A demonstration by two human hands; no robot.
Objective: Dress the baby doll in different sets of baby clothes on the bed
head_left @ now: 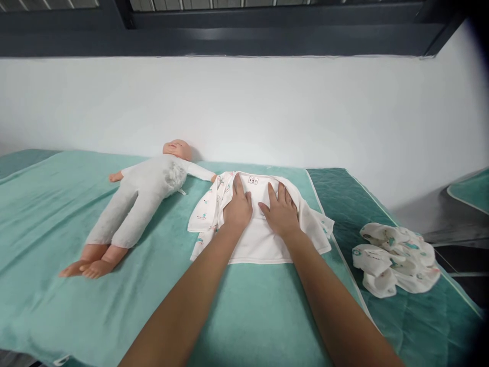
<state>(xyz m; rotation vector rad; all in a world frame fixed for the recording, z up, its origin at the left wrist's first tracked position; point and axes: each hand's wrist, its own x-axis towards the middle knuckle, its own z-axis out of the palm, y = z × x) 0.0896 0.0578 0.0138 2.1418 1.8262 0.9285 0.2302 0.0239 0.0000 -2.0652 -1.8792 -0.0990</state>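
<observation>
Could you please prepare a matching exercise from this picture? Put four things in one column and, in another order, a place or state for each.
1. Doll with white cloth body
2. Small white fabric shirt
3. White printed cloth
4. Bare right hand

A. Bunched up on the dark green quilted mat
B. Fingers spread, touching the shirt
C. Opened out, printed neck mark showing
D. Lying left of the shirt

Pairs: 1-D, 2-C, 3-A, 4-B
</observation>
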